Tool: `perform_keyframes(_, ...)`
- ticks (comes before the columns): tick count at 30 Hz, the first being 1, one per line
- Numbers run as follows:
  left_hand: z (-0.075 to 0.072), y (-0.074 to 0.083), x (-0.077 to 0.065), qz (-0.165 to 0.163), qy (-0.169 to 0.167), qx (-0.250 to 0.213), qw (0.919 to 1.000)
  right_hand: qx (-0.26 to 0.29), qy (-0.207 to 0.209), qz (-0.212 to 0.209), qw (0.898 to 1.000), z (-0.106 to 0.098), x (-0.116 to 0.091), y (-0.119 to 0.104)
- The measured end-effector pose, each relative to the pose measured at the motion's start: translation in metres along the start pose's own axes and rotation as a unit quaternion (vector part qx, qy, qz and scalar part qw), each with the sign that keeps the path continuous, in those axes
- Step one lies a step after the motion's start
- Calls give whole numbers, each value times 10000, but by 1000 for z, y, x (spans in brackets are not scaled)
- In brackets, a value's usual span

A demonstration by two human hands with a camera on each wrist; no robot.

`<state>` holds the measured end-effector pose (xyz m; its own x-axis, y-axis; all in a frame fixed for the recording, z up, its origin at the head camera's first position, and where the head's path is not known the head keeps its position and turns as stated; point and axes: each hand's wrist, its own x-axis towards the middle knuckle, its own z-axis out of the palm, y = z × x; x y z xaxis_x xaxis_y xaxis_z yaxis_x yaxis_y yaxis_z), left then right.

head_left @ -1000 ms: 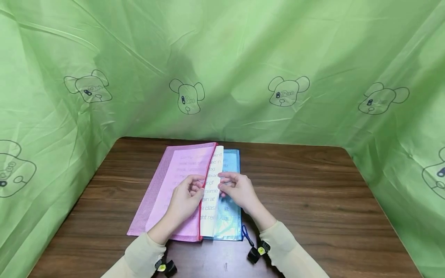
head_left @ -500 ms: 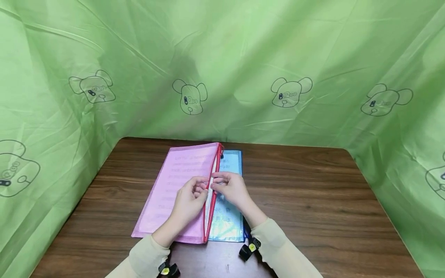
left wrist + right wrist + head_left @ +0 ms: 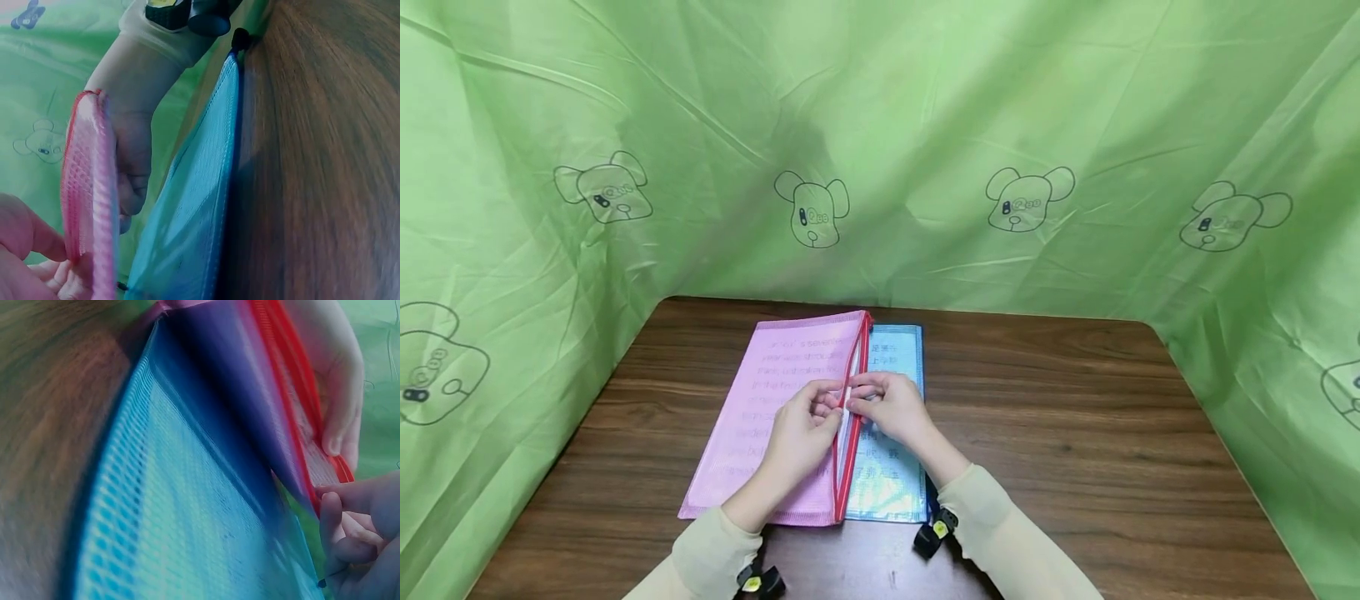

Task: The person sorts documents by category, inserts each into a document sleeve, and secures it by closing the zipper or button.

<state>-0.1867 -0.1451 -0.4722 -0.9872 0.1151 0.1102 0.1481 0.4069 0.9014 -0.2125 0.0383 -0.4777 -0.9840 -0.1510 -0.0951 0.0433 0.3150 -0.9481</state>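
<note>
A pink mesh zipper pouch (image 3: 748, 400) with red zipper edges lies partly over a blue mesh pouch (image 3: 891, 487). Printed text shows through the pink one, and its mouth gapes on the right, with a white sheet edge inside. My left hand (image 3: 801, 429) pinches the left lip of that mouth between thumb and fingers. Opposite it, my right hand (image 3: 895, 408) pinches the other red lip, as the right wrist view shows at the zipper edge (image 3: 303, 456). In the left wrist view, the pink pouch (image 3: 94, 187) stands raised above the blue pouch (image 3: 194, 187).
The brown wood-grain table (image 3: 1075, 433) extends to both sides of the pouches. Green cloth (image 3: 910, 108) printed with bear heads hangs around the back and sides. Black wrist devices (image 3: 934, 533) sit at both cuffs.
The printed white sheet, which stuck out to the right, now lies inside the pink pouch. My right hand has shifted left from the sheet to the pouch's lip.
</note>
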Motion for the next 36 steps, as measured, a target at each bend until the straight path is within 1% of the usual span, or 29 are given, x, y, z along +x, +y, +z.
perform_keyframes(3,-6,-1,1,-111,18,166,9998,-77,-137,-9,9999,-7,2,2)
perform_keyframes(7,-17,-4,2,-225,-113,408,9988,-378,-91,-36,9992,-25,6,4)
perform_keyframes(9,-22,-6,1,-302,-303,585,9974,-546,-27,-49,9985,-34,10,5)
perform_keyframes(12,-27,-8,-1,-344,-665,930,9928,-725,15,-101,9973,-47,20,4)
perform_keyframes(14,-27,-8,0,-286,-898,1181,9885,-904,79,-175,9957,-56,27,5)
perform_keyframes(16,-27,-7,5,-119,-1096,1373,9844,-1124,133,-304,9931,-63,35,7)
perform_keyframes(18,-28,-6,16,143,-1242,1520,9804,-1325,160,-474,9899,-68,43,11)
perform_keyframes(20,-32,-6,32,427,-1371,1534,9777,-1434,111,-629,9876,-71,51,15)
perform_keyframes(22,-36,-7,53,686,-1517,1399,9761,-1373,26,-679,9882,-74,58,18)
perform_keyframes(24,-40,-9,73,816,-1717,1122,9753,-1222,-67,-696,9900,-75,65,21)
perform_keyframes(27,-44,-14,102,824,-1999,775,9733,-1036,-140,-687,9921,-74,75,24)
perform_keyframes(29,-44,-19,118,790,-2095,725,9719,-1064,-137,-764,9913,-74,82,25)
perform_keyframes(33,-40,-31,144,746,-2147,900,9697,-1261,-161,-948,9873,-70,92,24)
perform_keyframes(36,-37,-41,156,680,-2230,1070,9665,-1342,-340,-971,9856,-64,96,22)
